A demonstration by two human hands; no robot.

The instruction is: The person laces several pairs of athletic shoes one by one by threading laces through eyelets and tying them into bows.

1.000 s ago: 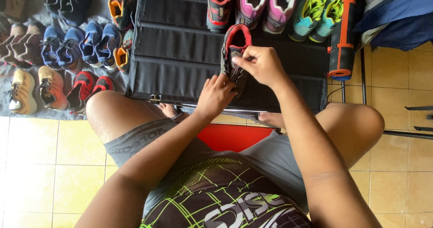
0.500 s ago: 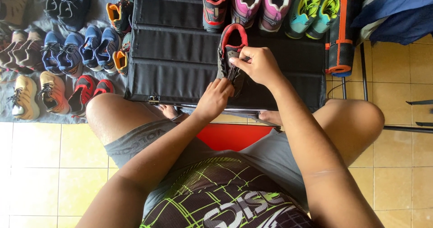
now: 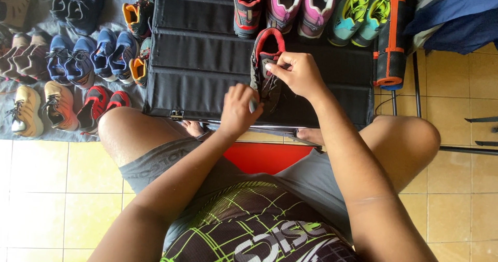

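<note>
Fingers [image 3: 277, 69] of both hands pinch the black, red-lined shoe [image 3: 265, 59] on the black mat [image 3: 197, 49].

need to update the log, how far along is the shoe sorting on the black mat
Done: five shoes stand along the black mat's far edge. In hand: the left hand and right hand hold a black shoe with red lining. Left: many pairs lie on the grey cloth.

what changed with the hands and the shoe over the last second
Little changed. The left hand stayed at the heel end of the dark red-lined shoe, fingers curling slightly. The right hand kept pinching near its tongue. Shoe, black mat and shoe rows unmoved.
</note>
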